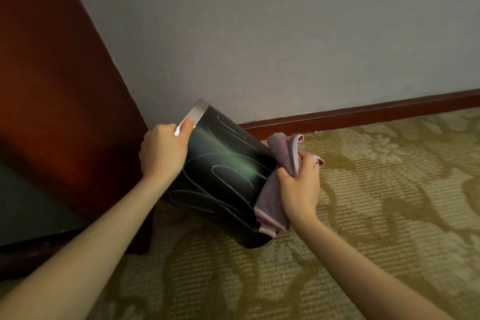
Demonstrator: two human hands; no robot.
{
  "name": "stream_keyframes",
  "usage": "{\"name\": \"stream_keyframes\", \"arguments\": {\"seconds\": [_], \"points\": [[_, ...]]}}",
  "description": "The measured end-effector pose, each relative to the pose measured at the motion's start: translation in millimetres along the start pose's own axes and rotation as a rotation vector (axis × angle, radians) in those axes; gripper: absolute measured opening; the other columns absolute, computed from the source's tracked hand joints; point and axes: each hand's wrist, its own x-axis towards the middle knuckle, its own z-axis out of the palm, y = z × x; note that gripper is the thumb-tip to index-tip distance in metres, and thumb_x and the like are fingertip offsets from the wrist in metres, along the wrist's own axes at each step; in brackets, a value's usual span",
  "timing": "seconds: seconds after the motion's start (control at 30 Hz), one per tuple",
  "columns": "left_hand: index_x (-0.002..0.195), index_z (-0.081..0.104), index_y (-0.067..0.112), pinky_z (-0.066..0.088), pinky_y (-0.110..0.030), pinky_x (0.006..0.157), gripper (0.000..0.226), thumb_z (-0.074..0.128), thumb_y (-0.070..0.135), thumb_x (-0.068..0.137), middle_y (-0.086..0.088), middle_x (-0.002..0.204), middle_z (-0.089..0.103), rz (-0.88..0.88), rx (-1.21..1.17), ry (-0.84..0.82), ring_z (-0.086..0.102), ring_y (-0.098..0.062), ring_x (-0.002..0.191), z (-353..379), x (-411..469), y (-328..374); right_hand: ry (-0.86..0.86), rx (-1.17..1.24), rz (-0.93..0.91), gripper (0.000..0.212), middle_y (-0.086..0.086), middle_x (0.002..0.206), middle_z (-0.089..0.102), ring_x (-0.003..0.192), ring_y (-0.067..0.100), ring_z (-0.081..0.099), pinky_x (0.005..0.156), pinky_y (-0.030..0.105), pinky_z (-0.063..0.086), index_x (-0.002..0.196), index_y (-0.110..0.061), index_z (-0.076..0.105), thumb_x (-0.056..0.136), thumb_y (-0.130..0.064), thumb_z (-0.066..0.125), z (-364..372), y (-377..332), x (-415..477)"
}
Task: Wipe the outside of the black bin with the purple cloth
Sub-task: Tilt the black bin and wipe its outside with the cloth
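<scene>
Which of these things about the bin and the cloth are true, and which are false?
1. The left hand grips the bin by its shiny rim. True.
2. The bin stands straight up. False: it is tilted, with its top leaning to the left.
3. The right hand holds the purple cloth. True.
4. The cloth lies flat on the floor. False: the right hand holds it against the bin's side.
5. The floor is bare wood. False: it is patterned carpet.
</scene>
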Motion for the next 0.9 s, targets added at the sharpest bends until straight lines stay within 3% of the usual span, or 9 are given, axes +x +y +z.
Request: {"name": "stream_keyframes", "arguments": {"seconds": [0.23,0.37,0.47,0.6,0.7,0.8,0.9], "points": [[0.051,0.045,0.023,0.052,-0.049,0.068,0.055,0.033,0.065,0.083,-0.014,0.068,0.062,-0.043,0.061,0.057,0.059,-0.037,0.07,7,6,-2,0.045,-0.174,-0.048,0.04,0.006,0.114,0.041,0.077,0.018,0.041,0.067,0.033,0.034,0.117,-0.019,0.044,0.081,-0.02,0.061,13,1,-4],[0.054,0.053,0.02,0.051,-0.045,0.064,0.059,0.029,0.065,0.083,-0.012,0.063,0.061,-0.006,0.097,0.106,0.058,-0.034,0.065,11,5,-3,0.059,-0.202,-0.112,0.035,0.003,0.109,0.042,0.074,0.019,0.042,0.064,0.032,0.035,0.112,-0.022,0.047,0.08,-0.023,0.06,19,5,3],[0.051,0.048,0.022,0.052,-0.043,0.063,0.056,0.029,0.062,0.087,-0.008,0.058,0.059,-0.005,0.101,0.107,0.059,-0.031,0.061,13,5,-1,0.059,-0.24,-0.133,0.028,0.001,0.1,0.043,0.071,0.019,0.041,0.063,0.031,0.031,0.105,-0.021,0.05,0.079,-0.026,0.06,20,5,22],[0.051,0.044,0.024,0.05,-0.041,0.06,0.055,0.03,0.064,0.086,-0.008,0.058,0.059,-0.002,0.093,0.089,0.058,-0.031,0.06,11,4,-2,-0.041,-0.321,-0.053,0.026,0.003,0.096,0.051,0.079,0.029,0.051,0.067,0.034,0.035,0.1,-0.02,0.055,0.077,-0.033,0.059,25,0,60],[0.048,0.042,0.021,0.042,-0.034,0.05,0.065,0.032,0.078,0.077,-0.002,0.05,0.052,0.058,0.085,0.072,0.052,-0.027,0.05,7,0,-9,-0.136,-0.34,0.027,0.023,0.005,0.091,0.057,0.089,0.033,0.058,0.068,0.033,0.036,0.096,-0.019,0.06,0.077,-0.032,0.062,28,-1,87],[0.046,0.042,0.02,0.036,-0.03,0.047,0.067,0.034,0.081,0.073,0.002,0.046,0.049,0.094,0.058,0.051,0.051,-0.024,0.046,6,-2,-15,-0.216,-0.333,0.1,0.019,0.01,0.094,0.06,0.085,0.03,0.054,0.069,0.032,0.034,0.094,-0.021,0.061,0.078,-0.031,0.063,29,-2,101],[0.048,0.047,0.017,0.033,-0.03,0.047,0.068,0.033,0.078,0.075,0.001,0.047,0.05,0.054,0.057,0.07,0.048,-0.02,0.048,6,0,-15,-0.186,-0.332,0.071,0.014,0.004,0.086,0.053,0.078,0.026,0.048,0.068,0.033,0.034,0.089,-0.023,0.056,0.078,-0.031,0.059,30,-1,97]]}}
